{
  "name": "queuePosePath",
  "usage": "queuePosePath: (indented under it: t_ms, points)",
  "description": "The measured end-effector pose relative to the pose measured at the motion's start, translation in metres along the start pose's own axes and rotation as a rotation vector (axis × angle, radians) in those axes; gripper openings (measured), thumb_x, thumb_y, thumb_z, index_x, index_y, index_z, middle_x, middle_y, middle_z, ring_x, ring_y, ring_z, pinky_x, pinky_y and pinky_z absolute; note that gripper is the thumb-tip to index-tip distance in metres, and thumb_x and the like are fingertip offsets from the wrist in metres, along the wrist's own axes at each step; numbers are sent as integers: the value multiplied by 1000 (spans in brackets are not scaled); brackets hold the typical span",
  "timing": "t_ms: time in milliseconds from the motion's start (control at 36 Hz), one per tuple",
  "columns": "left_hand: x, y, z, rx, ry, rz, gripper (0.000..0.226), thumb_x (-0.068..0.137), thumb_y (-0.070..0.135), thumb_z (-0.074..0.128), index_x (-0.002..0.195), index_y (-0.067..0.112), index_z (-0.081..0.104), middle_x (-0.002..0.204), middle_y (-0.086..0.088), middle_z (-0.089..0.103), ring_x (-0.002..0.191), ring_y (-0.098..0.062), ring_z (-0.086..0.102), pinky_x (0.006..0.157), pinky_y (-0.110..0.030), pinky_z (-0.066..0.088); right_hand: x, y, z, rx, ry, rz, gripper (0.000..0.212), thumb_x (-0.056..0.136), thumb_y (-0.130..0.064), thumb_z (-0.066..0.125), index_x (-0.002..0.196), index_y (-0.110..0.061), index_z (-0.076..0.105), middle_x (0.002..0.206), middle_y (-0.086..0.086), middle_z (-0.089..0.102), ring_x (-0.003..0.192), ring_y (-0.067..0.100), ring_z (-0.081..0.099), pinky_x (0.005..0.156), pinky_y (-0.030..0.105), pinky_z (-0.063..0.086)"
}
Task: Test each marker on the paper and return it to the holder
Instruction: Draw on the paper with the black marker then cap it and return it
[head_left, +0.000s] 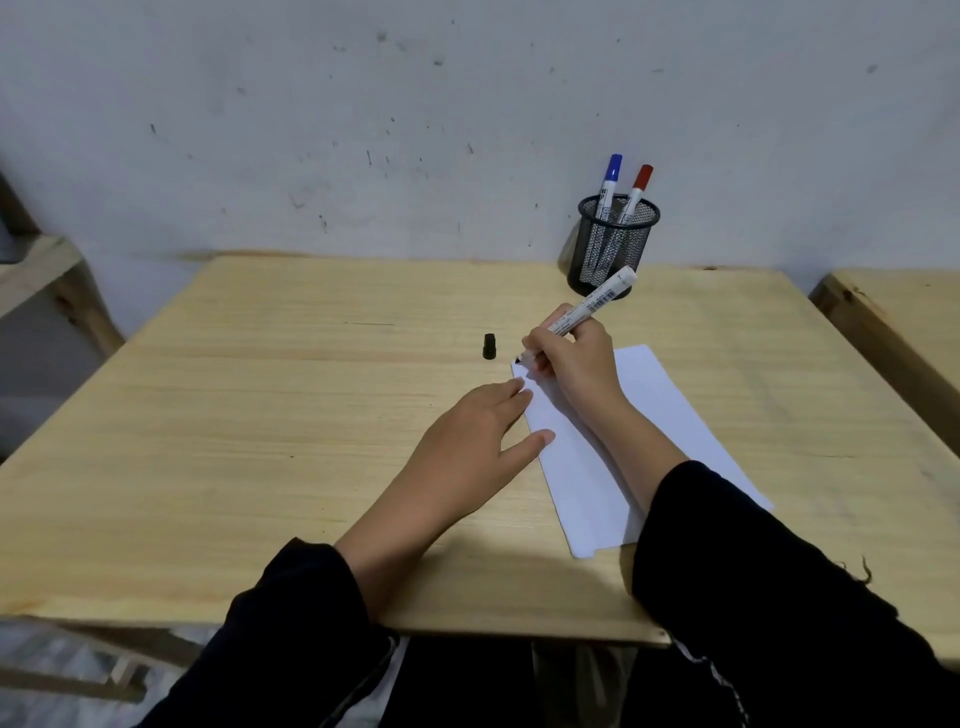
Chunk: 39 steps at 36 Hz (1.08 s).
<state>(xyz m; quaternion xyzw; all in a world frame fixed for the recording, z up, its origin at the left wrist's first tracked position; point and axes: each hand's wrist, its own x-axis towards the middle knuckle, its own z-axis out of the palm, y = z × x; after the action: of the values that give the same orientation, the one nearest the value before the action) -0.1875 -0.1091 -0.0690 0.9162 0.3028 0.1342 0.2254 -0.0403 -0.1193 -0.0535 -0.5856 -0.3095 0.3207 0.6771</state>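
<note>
My right hand (576, 369) grips an uncapped white marker (597, 301), its black tip touching the far left corner of the white paper (670, 415). My left hand (467, 436) lies flat with fingers spread, fingertips pressing the paper's left edge. The marker's black cap (489, 346) stands on the table just left of the tip. At the back a black mesh holder (610, 244) contains a blue-capped marker (610, 179) and a red-capped marker (638, 189), both caps up.
The wooden table (260, 415) stands against a grey scuffed wall. Another wooden table (904, 322) sits close on the right, and a wooden frame (47, 275) stands to the left. The front table edge runs under my sleeves.
</note>
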Motion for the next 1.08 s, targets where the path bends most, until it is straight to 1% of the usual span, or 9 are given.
queuePosePath:
  t_ms: [83, 194, 389, 639, 778, 861, 944, 1028, 1083]
  points:
    - [0, 0, -1, 3, -4, -6, 57, 93, 50, 44, 144, 24, 40, 155, 10, 32, 142, -6, 26, 110, -26, 30, 1, 2, 1, 2, -6, -6, 17, 77, 7, 54, 69, -6, 47, 56, 9, 45, 47, 14, 47, 51, 26, 44]
    - [-1, 1, 0, 1, -14, -10, 57, 94, 50, 44, 144, 24, 39, 156, 8, 32, 143, -6, 25, 111, -27, 29, 3, 6, 0, 37, -12, 8, 22, 76, 8, 54, 64, -8, 44, 52, 7, 46, 44, 14, 46, 53, 28, 42]
    - [-1, 3, -1, 2, -18, -5, 57, 94, 49, 44, 145, 23, 38, 156, 8, 31, 143, -7, 24, 112, -27, 28, 5, 7, -1, 8, -16, 4, 21, 72, 7, 52, 62, -8, 42, 53, 8, 42, 46, 20, 40, 47, 24, 39]
    - [-2, 1, 0, 16, -6, 11, 57, 95, 49, 43, 145, 23, 37, 156, 9, 31, 142, -6, 25, 110, -25, 28, 5, 8, 0, -46, -19, -1, 22, 72, 5, 52, 59, -9, 41, 50, 5, 42, 43, 17, 41, 46, 24, 38]
    - [-3, 0, 3, 11, -6, 8, 58, 94, 50, 43, 145, 23, 37, 156, 8, 31, 143, -6, 24, 110, -24, 27, 4, 9, -4, 66, 28, 19, 23, 74, 6, 54, 59, -9, 45, 50, 6, 48, 45, 17, 46, 46, 27, 39]
    - [-2, 0, 3, 9, -6, 11, 58, 94, 49, 44, 145, 21, 38, 156, 7, 31, 143, -7, 25, 110, -24, 27, 4, 7, -7, 111, 36, 28, 20, 78, 5, 57, 64, -9, 50, 54, 5, 55, 48, 15, 50, 47, 27, 43]
    - [-2, 1, 4, -9, -7, 21, 56, 94, 46, 47, 143, 19, 40, 155, 6, 32, 141, -9, 27, 109, -21, 25, 2, 5, -9, 149, 21, 41, 11, 81, 3, 59, 75, -4, 55, 62, 8, 58, 50, 12, 54, 53, 25, 51]
    - [-2, -1, 3, -44, -13, 22, 56, 93, 48, 48, 141, 20, 44, 152, 8, 35, 139, -9, 30, 109, -22, 28, 1, 0, -13, 190, -9, 35, 5, 81, 4, 61, 83, -1, 59, 64, 9, 58, 54, 12, 55, 59, 25, 52]
    - [-1, -3, 1, -81, -24, 5, 55, 91, 47, 51, 140, 21, 45, 150, 9, 37, 137, -6, 31, 107, -20, 27, 0, -6, -15, 187, -19, 19, 8, 80, 5, 63, 86, 1, 61, 64, 6, 59, 54, 10, 54, 57, 21, 50]
